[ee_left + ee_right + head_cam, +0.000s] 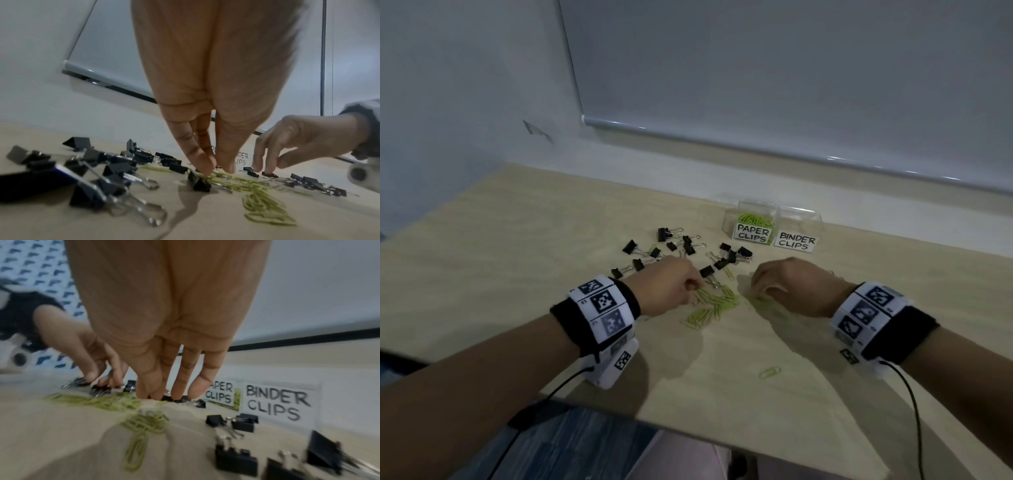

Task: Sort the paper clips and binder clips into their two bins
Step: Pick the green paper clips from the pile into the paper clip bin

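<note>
A single green paper clip (769, 372) lies nearest on the table (482, 267). Beyond it, the left hand (667, 286) pinches at the green paper clips (714, 305), thumb and fingertips pressed together. The right hand (791, 286) reaches down beside a smaller green cluster; its grip cannot be told. Black binder clips (681, 246) lie scattered behind. Farthest stand the PAPER CLIPS bin (753, 226) and the BINDER CLIPS bin (799, 233), side by side.
</note>
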### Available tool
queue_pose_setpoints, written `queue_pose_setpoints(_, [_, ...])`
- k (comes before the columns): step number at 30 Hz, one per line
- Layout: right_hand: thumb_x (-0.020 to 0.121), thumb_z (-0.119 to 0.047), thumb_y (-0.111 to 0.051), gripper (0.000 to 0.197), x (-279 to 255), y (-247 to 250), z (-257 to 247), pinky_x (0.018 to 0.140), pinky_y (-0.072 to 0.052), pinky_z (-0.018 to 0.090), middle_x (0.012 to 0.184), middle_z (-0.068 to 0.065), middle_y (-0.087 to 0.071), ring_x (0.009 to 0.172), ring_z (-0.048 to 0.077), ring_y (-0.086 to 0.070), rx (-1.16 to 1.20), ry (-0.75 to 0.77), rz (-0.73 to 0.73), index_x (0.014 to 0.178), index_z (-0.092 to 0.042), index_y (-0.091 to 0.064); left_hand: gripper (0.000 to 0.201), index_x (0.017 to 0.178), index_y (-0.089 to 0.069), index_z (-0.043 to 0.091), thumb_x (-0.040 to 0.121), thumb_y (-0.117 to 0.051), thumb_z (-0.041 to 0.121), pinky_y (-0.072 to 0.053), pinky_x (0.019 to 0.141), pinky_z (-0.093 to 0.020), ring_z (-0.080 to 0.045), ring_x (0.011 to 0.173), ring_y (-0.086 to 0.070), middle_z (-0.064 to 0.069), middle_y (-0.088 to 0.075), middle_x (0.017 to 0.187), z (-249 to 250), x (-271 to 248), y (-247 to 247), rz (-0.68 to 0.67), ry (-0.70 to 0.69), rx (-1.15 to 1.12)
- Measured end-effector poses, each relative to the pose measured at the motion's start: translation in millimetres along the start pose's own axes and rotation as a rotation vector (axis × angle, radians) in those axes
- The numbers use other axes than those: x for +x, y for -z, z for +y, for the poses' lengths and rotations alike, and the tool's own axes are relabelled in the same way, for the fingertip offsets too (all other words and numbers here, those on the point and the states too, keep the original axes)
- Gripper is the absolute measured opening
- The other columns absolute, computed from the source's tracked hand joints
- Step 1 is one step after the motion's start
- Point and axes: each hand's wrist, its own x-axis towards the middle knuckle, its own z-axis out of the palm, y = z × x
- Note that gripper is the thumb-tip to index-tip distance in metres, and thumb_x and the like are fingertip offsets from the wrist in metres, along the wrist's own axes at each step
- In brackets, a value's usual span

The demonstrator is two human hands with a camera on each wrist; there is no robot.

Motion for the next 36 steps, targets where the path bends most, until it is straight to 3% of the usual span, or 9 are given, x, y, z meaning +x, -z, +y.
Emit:
queue_pose_setpoints(2, [0.088, -0.003, -0.052, 0.026, -4, 5, 7, 0.082, -0.051, 0.029, 0.103, -0.001, -0.067, 0.085, 0.008, -0.058, 0.074, -0.104, 0.086, 0.098, -0.016, -0.073, 0.027, 0.114, -0.066, 0.006, 0.091, -0.052, 0.001, -0.050, 0.080, -0.025, -0.026, 0.092, -0.065, -0.008, -0.065, 0.097, -1, 5, 0, 0.008, 0.026, 0.028])
queue_pose_setpoints(5, [0.088, -0.006, -0.052, 0.025, -4, 5, 3, 0.080, -0.051, 0.030, 0.099, 0.002, -0.066, 0.083, 0.014, -0.058, 0.090, -0.186, 0.100, 0.100, -0.015, -0.072, 0.033, 0.124, -0.061, 0.011, 0.093, -0.051, 0.003, -0.047, 0.091, -0.033, -0.023, 0.104, -0.057, -0.006, -0.057, 0.112, 8, 12, 0, 0.026, -0.005, 0.140])
queue_pose_setpoints(11, [0.093, -0.028, -0.050, 0.028, 28, 2, -40, 0.076, -0.055, 0.038, 0.094, 0.008, -0.065, 0.083, 0.022, -0.063, 0.112, -0.236, 0.018, 0.096, -0.009, -0.069, 0.042, 0.127, -0.057, 0.016, 0.087, -0.060, 0.003, -0.041, 0.083, -0.030, -0.025, 0.106, -0.055, -0.007, -0.053, 0.117, 15, 46, 6, -0.025, -0.034, 0.282])
queue_pose_setpoints(14, [0.089, -0.019, -0.053, 0.023, 48, 5, -53, 0.072, -0.054, 0.037, 0.092, 0.014, -0.066, 0.080, 0.026, -0.062, 0.043, -0.290, -0.022, 0.095, -0.003, -0.068, 0.030, 0.113, -0.062, 0.014, 0.084, -0.066, 0.009, -0.040, 0.076, -0.029, -0.026, 0.097, -0.059, -0.007, -0.061, 0.105, 19, 56, 13, -0.052, -0.009, 0.284])
queue_pose_setpoints(18, [0.086, -0.013, -0.055, 0.018, 55, 2, -50, 0.063, -0.047, 0.034, 0.088, 0.017, -0.064, 0.073, 0.027, -0.055, 0.056, -0.314, -0.010, 0.088, -0.001, -0.068, 0.012, 0.084, -0.054, 0.016, 0.080, -0.066, 0.013, -0.037, 0.065, -0.029, -0.022, 0.075, -0.050, 0.002, -0.050, 0.075, 18, 59, 17, -0.052, -0.004, 0.328])
queue_pose_setpoints(25, [0.084, -0.010, -0.058, 0.016, 27, -2, -35, 0.077, -0.055, 0.036, 0.092, 0.007, -0.068, 0.085, 0.023, -0.064, 0.066, -0.214, -0.016, 0.087, -0.010, -0.074, 0.024, 0.100, -0.066, 0.005, 0.083, -0.068, 0.022, -0.051, 0.073, -0.033, -0.025, 0.084, -0.063, -0.008, -0.067, 0.093, 4, 56, 26, -0.009, 0.066, 0.278])
queue_pose_setpoints(30, [0.090, -0.012, -0.054, 0.023, 3, 7, -15, 0.078, -0.044, 0.022, 0.104, 0.005, -0.067, 0.088, 0.013, -0.057, 0.139, -0.259, 0.047, 0.104, -0.010, -0.071, 0.019, 0.098, -0.066, 0.014, 0.084, -0.069, 0.026, -0.049, 0.070, -0.026, -0.017, 0.080, -0.062, 0.003, -0.064, 0.085, 5, 48, 22, 0.066, 0.015, 0.166])
queue_pose_setpoints(32, [0.088, -0.020, -0.057, 0.026, -1, 6, -12, 0.080, -0.045, 0.025, 0.109, 0.006, -0.064, 0.094, 0.018, -0.057, 0.096, -0.279, -0.010, 0.110, -0.012, -0.067, 0.023, 0.100, -0.066, 0.015, 0.082, -0.071, 0.029, -0.044, 0.068, -0.022, -0.013, 0.080, -0.060, 0.005, -0.063, 0.086, 14, 40, 15, -0.013, -0.012, 0.143])
queue_pose_setpoints(36, [0.072, -0.049, -0.071, 0.057, -1, -6, -22, 0.082, -0.046, 0.032, 0.105, 0.001, -0.050, 0.096, 0.021, -0.052, 0.057, -0.307, -0.124, 0.118, -0.019, -0.059, 0.063, 0.122, -0.056, 0.014, 0.071, -0.078, 0.045, -0.040, 0.076, -0.022, -0.013, 0.089, -0.050, 0.000, -0.056, 0.109, 28, 32, -4, -0.179, -0.072, 0.293])
